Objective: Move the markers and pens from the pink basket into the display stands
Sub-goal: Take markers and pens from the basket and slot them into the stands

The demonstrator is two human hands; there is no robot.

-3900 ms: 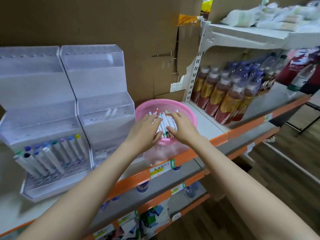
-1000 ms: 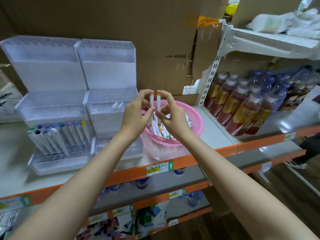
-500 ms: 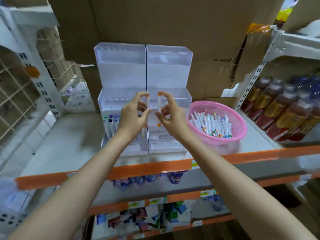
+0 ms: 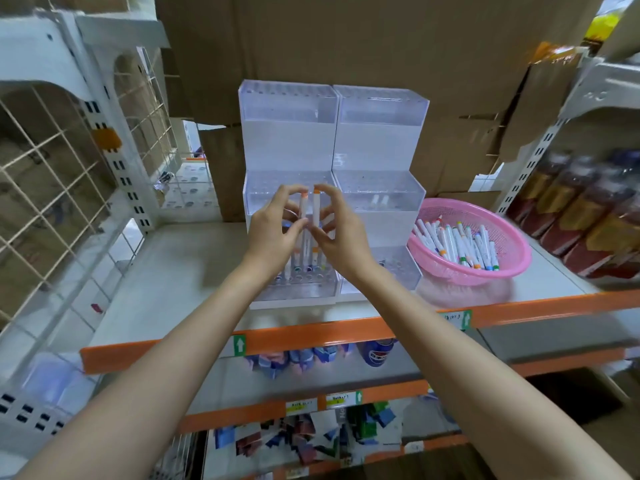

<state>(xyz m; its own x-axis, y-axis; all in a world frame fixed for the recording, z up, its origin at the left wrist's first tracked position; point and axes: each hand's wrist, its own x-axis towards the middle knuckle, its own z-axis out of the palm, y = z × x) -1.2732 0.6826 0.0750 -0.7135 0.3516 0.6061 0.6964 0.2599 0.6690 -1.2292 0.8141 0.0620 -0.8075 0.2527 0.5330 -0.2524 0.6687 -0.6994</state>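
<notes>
Two clear stepped display stands sit side by side on the shelf, the left stand (image 4: 287,140) and the right stand (image 4: 381,143). My left hand (image 4: 273,233) pinches an upright white marker with an orange cap (image 4: 303,207). My right hand (image 4: 341,237) pinches a second orange-capped marker (image 4: 316,207) right beside it. Both markers hang over the left stand's lowest tier, where several markers (image 4: 308,266) stand in holes. The pink basket (image 4: 512,237) at the right holds several loose markers (image 4: 457,242).
Two white pens lie in the right stand's middle tier (image 4: 379,201). Bottles of brown drink (image 4: 575,216) stand to the right of the basket. A wire grid panel (image 4: 52,174) is at the left. The shelf has an orange front edge (image 4: 311,336), with cans below.
Both hands left the basket, each with one orange-capped marker, and carried them left to the front of the left stand. The view has swung left, so the basket now lies to the right.
</notes>
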